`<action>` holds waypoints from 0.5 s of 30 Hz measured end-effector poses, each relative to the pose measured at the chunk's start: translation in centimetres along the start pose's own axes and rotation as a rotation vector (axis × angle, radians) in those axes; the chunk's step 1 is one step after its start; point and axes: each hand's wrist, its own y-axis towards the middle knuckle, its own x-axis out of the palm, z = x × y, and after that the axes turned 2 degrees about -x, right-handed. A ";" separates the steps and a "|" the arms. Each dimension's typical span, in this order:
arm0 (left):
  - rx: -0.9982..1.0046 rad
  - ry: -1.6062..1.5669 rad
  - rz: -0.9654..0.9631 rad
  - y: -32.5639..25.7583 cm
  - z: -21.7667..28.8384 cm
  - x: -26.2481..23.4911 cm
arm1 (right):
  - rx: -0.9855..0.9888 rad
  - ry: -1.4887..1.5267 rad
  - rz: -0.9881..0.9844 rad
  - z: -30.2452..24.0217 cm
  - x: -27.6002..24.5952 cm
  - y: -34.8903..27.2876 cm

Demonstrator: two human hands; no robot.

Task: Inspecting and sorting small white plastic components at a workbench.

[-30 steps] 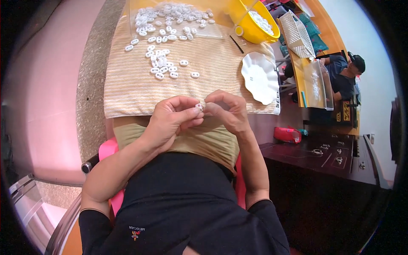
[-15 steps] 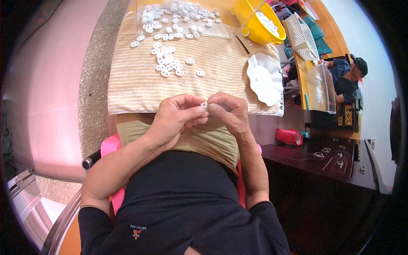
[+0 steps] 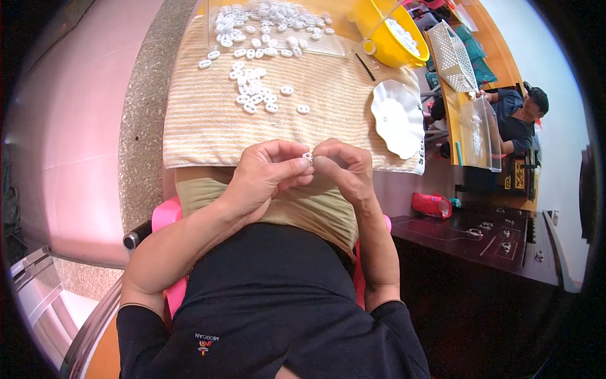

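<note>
Over the near edge of the striped towel, my left hand point(image 3: 262, 174) pinches a small white oval piece with two holes point(image 3: 307, 155) between thumb and forefinger. My right hand point(image 3: 347, 167) meets it from the other side, its thumb and forefinger closed against the piece. Whether anything else sits between those right fingertips is too small to see. Beyond my hands lies a loose cluster of similar white two-holed pieces point(image 3: 254, 90) on the towel. A larger heap point(image 3: 271, 18) is spread in a clear tray at the far side.
A white scalloped dish point(image 3: 398, 120) lies at the towel's right, with a thin black stick point(image 3: 365, 67) beyond it. The yellow basin point(image 3: 379, 41) holds more white pieces. Further right, another person point(image 3: 514, 120) sits at a table with a clear tray point(image 3: 481, 134) and a perforated white basket point(image 3: 451, 57).
The view has shifted slightly, so the table things sit a little further right. Both hands keep their pinch at the white piece, with only slight movement.
</note>
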 end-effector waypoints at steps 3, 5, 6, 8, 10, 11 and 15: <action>-0.003 0.001 0.004 0.0 0.0 0.0 | -0.031 -0.047 -0.001 0.2 0.0 0.0; -0.005 -0.001 0.008 0.0 0.0 0.0 | -0.030 -0.066 -0.004 0.1 0.0 0.0; -0.008 0.008 0.014 0.0 0.0 0.0 | -0.030 -0.085 -0.007 0.0 0.0 0.0; -0.010 0.017 0.021 0.0 0.0 0.1 | -0.020 -0.086 -0.011 -0.2 0.1 0.0; -0.002 0.023 0.030 0.0 -0.1 0.0 | -0.010 -0.087 -0.015 -0.3 0.3 0.0; 0.000 0.024 0.031 0.0 -0.2 0.0 | 0.004 -0.081 -0.017 -0.3 0.3 0.0; 0.024 0.030 0.032 0.0 -0.4 -0.2 | 0.089 -0.049 -0.019 -0.4 0.6 -0.2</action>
